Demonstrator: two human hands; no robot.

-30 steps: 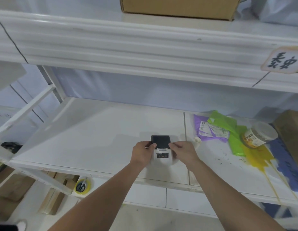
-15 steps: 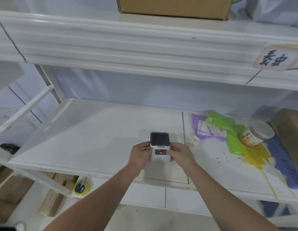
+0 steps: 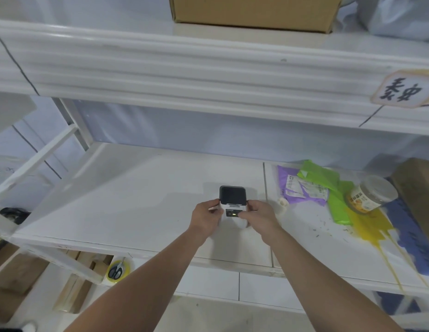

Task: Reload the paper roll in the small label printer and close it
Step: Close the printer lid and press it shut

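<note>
A small white label printer (image 3: 232,207) with a dark grey top cover stands on the white shelf (image 3: 127,202), near its front edge. The cover looks down. A small light glows yellow-green on its dark front panel. My left hand (image 3: 205,215) grips the printer's left side. My right hand (image 3: 259,214) holds its right side, the thumb pressed on the front panel. No paper roll shows; the printer's inside is hidden.
To the right on the shelf lie a purple pouch (image 3: 302,188), green bags (image 3: 328,188) and a tipped clear jar (image 3: 371,195) over yellow and blue paint stains. A cardboard box (image 3: 252,10) sits on the upper shelf. Scissors (image 3: 116,270) lie below left.
The panel light went from red to yellow-green. My right thumb moved onto the front panel. My hands slid from the cover's edges down to the printer's body.
</note>
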